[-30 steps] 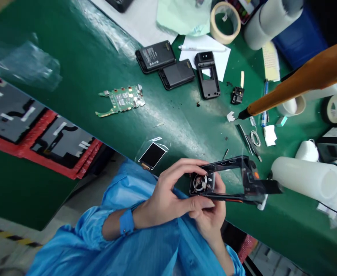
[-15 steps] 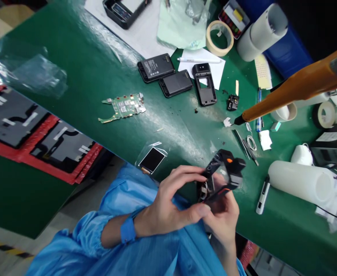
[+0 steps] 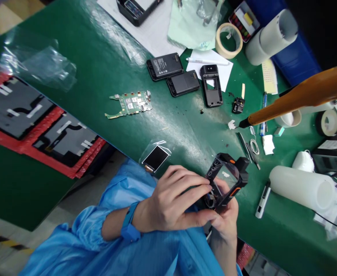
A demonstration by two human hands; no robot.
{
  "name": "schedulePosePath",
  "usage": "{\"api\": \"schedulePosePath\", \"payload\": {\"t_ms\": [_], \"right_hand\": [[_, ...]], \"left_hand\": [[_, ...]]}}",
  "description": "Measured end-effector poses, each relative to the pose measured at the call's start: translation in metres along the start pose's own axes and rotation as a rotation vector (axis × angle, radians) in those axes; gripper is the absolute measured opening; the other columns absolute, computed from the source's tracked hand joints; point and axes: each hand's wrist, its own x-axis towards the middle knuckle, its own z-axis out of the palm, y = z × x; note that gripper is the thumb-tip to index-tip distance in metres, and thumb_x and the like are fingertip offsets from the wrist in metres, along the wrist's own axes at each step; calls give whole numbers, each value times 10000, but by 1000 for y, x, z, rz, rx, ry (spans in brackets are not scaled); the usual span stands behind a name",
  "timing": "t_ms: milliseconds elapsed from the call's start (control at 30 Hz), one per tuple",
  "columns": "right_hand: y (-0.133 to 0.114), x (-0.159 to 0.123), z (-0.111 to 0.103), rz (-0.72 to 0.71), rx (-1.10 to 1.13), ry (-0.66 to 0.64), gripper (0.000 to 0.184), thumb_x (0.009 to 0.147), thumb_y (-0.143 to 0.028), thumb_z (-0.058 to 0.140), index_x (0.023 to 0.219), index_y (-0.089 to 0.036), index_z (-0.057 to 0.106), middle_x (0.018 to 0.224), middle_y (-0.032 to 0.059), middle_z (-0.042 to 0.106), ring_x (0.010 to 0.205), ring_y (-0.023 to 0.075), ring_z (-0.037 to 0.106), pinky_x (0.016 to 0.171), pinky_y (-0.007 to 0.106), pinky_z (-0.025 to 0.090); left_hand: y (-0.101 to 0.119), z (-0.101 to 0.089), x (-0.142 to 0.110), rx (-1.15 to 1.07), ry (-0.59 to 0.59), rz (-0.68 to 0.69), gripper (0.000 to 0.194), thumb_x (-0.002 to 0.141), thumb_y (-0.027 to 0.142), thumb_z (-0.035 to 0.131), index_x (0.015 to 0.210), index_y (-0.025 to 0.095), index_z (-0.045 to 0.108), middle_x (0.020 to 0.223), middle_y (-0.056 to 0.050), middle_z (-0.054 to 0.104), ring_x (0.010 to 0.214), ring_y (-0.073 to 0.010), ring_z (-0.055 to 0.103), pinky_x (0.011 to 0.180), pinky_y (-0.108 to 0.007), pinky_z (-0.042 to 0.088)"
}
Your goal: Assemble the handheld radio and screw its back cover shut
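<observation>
with 12 o'clock at the top of the view and the black housing (image 3: 234,168) as the dial center, the layout reads as follows. the housing, a frame with orange accents and a transparent pane, is held tilted above the bench edge nearest the wearer. the left hand (image 3: 175,201) enters from 9 o'clock, its fingers close together with tips against the near end of the housing and its thumb below, gripping that end. the right hand (image 3: 226,218) supports the housing from 6 o'clock, curled around its underside; part of its fingers is hidden behind the frame, so their full grip cannot be told. between 9 and 10 o'clock, the display panel (image 3: 156,158) lies on clear film. the green circuit board (image 3: 135,104) lies at 10 o'clock. two battery packs (image 3: 165,66) touch each other at 11 o'clock. the black casing (image 3: 212,90) rests partly on white paper (image 3: 224,71) just short of 12 o'clock, with a small black module (image 3: 238,105) to its right. the tweezers (image 3: 245,147) lie between 1 and 2 o'clock. a white cylinder (image 3: 298,186) occupies 3 o'clock.
</observation>
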Motion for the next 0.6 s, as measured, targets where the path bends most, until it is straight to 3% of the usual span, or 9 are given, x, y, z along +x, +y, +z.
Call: {"api": "schedulePosePath", "payload": {"t_ms": [167,367,467,600], "right_hand": [[-2,3,0,-8,-18,-18,847,675,-766,1037,1302,-231,841,1178,115,857,1066,318,837,961,432,720],[-5,8,3,-30,-31,-51,758,688,-725,1054,1249,-253,864,1079,93,841,941,280,807,843,387,710],[-6,11,3,-42,-56,-51,754,656,-723,1070,1199,-238,876,1119,102,821,962,278,797,866,392,705],[-7,13,5,-50,-85,-61,776,654,-755,1055,1184,-214,890,980,79,750,873,246,748,782,362,682]], "left_hand": [[1,-4,3,2,-35,3,278,1158,400,655,1184,149,772,1137,-95,898,1009,-215,835,902,-380,613],[3,-5,1,-37,-38,-13,131,1135,278,675,1096,180,754,1073,-66,882,954,-187,812,909,-357,608],[4,-5,0,-67,-28,-41,56,1091,206,712,1042,188,733,999,-52,852,895,-181,777,868,-350,610],[2,-7,1,-69,-21,-43,46,1082,177,699,1044,186,724,954,-48,819,841,-179,729,809,-346,601]]}}
